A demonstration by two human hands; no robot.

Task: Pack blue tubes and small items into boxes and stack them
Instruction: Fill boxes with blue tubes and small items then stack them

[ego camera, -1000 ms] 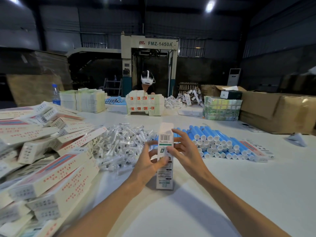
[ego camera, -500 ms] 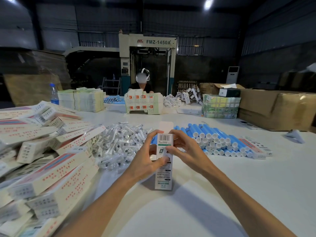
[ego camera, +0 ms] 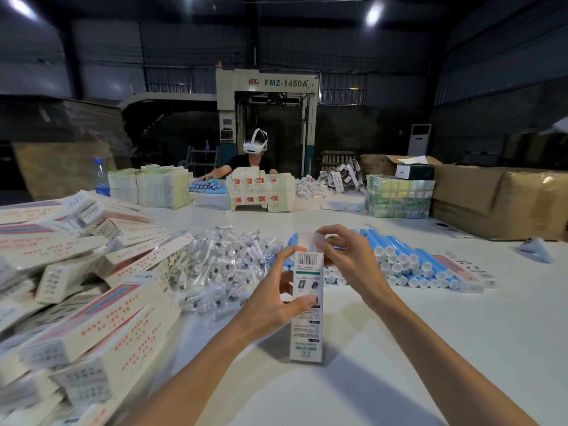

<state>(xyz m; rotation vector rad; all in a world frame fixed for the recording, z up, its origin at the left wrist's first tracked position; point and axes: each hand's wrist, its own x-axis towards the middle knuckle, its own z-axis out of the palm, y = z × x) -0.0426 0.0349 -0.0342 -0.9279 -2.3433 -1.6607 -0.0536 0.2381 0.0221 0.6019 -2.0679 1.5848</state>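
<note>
White box [ego camera: 306,330], left hand [ego camera: 267,305] gripping side, right hand [ego camera: 350,259] pinching flap [ego camera: 305,242]

On the table [ego camera: 430,348] a box [ego camera: 307,318] stands upright at the centre. The left hand [ego camera: 270,305] grips its 9 o'clock side and the right hand [ego camera: 347,259] pinches its top flap. From the box, a heap of boxes [ego camera: 92,287] lies at 9 o'clock, small wrapped items [ego camera: 227,265] at 11, and tubes [ego camera: 408,259] at 1 to 2. A person [ego camera: 255,155] sits across at 12, with cartons [ego camera: 498,198] at 2.
</note>
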